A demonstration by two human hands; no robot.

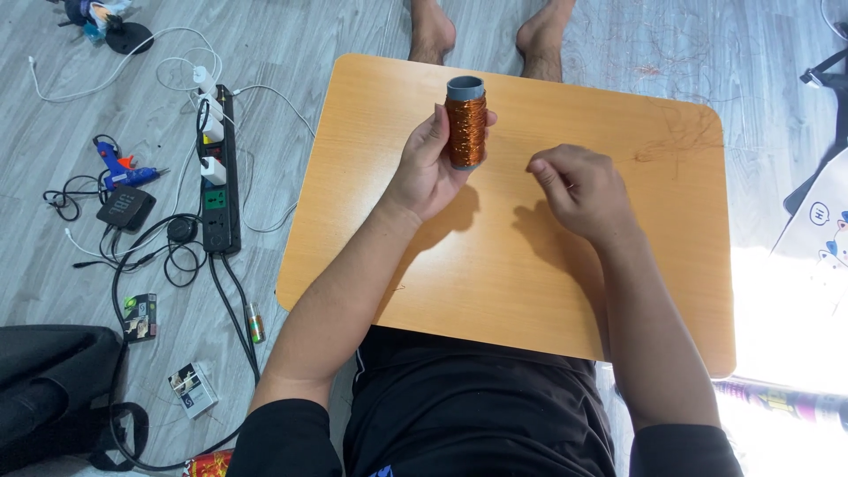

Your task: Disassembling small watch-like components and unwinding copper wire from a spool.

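My left hand (427, 163) holds a grey tube wound with copper-coloured wire (465, 128), upright above the wooden lap table (530, 283). Fingers wrap the coil from the left, thumb at the front. My right hand (579, 190) hovers to the right of the coil with its fingers curled and pinched together; a thin wire may run from it, too fine to tell. A tangle of loose copper wire (676, 146) lies on the table's far right.
On the floor at left lie a black power strip (219, 177) with plugs and cables, a blue glue gun (124, 170), a small black box (125, 208), a black bag (53, 389) and small cards. My bare feet (433, 31) rest past the table's far edge.
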